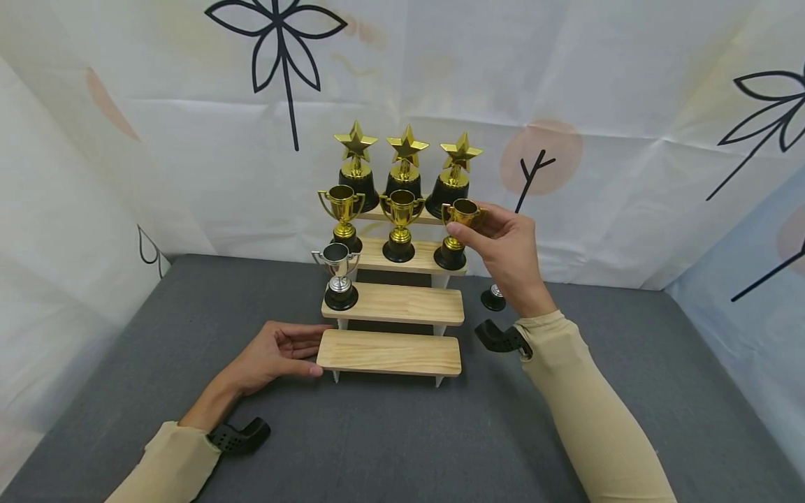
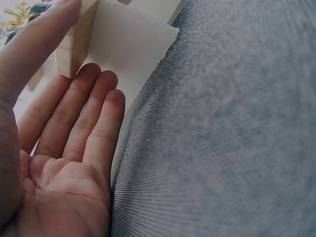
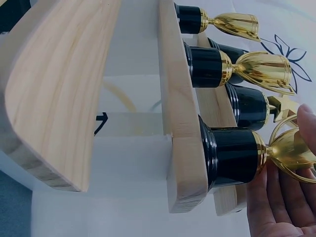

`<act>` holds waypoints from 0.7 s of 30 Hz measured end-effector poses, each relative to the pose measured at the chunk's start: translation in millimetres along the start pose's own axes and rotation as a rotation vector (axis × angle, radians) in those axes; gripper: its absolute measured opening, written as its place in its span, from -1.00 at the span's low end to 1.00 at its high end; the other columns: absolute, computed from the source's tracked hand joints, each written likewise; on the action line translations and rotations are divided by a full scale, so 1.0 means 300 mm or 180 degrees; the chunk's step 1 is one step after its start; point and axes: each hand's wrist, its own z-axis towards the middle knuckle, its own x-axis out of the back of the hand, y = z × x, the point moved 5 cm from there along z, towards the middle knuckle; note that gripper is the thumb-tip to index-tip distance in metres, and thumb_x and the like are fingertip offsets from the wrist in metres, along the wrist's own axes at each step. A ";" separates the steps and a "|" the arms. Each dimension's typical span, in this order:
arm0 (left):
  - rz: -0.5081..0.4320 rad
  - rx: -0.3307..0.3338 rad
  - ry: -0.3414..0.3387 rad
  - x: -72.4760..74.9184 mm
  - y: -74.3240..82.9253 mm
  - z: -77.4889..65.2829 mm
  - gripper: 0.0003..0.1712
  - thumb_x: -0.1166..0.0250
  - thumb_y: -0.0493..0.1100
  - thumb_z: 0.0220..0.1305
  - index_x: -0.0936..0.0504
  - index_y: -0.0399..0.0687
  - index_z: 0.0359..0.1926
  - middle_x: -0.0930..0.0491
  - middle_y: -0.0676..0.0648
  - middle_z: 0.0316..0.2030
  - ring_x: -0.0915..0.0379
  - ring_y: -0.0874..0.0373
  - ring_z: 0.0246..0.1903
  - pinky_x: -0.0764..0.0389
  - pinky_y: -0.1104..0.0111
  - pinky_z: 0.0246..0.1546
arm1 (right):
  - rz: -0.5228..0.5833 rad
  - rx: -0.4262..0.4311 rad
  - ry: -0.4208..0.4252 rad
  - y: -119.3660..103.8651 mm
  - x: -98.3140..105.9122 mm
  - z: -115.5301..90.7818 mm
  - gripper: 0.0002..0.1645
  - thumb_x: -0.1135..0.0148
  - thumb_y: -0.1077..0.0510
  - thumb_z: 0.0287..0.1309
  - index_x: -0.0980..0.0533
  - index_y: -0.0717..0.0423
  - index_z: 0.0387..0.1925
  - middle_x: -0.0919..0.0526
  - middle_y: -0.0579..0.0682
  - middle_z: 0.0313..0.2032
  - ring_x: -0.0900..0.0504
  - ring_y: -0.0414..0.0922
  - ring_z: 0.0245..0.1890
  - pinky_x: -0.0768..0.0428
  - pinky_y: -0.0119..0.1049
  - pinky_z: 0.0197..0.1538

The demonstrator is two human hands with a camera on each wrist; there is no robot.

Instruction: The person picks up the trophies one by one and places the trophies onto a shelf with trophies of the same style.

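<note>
My right hand (image 1: 505, 248) holds a gold trophy cup (image 3: 234, 153) by its bowl, thumb on one side and fingers on the other. That cup's black base stands on the right end of the second-highest step of a wooden stand (image 1: 390, 353). On the same step are two more gold cups, one in the middle (image 1: 400, 222) and one at the left (image 1: 342, 213). A silver trophy cup (image 1: 340, 276) stands at the left end of the step below. My left hand (image 1: 277, 355) touches the left end of the lowest step, its fingers nearly straight.
Three gold star trophies (image 1: 406, 157) stand on the top step. Another silver trophy (image 1: 493, 299) is on the grey tabletop (image 1: 390, 440) right of the stand, mostly hidden by my right hand. A patterned white cloth (image 1: 440, 70) hangs close behind the stand.
</note>
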 end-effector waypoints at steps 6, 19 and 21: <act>-0.0020 0.0001 -0.0007 0.000 0.000 0.000 -0.12 -0.52 -0.47 0.04 -0.30 -0.62 0.36 -0.39 -0.52 0.28 -0.56 0.10 0.17 -0.61 0.21 0.16 | -0.0002 -0.0009 0.0009 0.007 -0.001 0.005 -0.56 -0.47 0.32 0.15 -0.62 0.36 0.08 -0.74 0.00 -0.18 -0.72 -0.07 -0.13 -0.71 -0.27 0.07; -0.0010 -0.0009 -0.0010 0.000 0.000 -0.001 -0.12 -0.52 -0.46 0.04 -0.31 -0.62 0.35 -0.42 -0.48 0.27 -0.56 0.09 0.17 -0.61 0.22 0.16 | 0.0029 0.0024 -0.0011 0.011 -0.004 0.009 -0.59 -0.49 0.33 0.12 -0.64 0.37 0.02 -0.76 -0.01 -0.21 -0.74 -0.06 -0.13 -0.72 -0.23 0.07; -0.0006 -0.0011 -0.0012 0.000 -0.001 -0.001 -0.12 -0.52 -0.46 0.04 -0.31 -0.62 0.35 -0.43 -0.47 0.27 -0.56 0.09 0.17 -0.61 0.21 0.16 | -0.0012 0.0042 -0.0021 0.012 -0.004 0.008 -0.61 -0.50 0.32 0.12 -0.65 0.37 0.00 -0.76 -0.01 -0.22 -0.74 -0.06 -0.14 -0.72 -0.24 0.06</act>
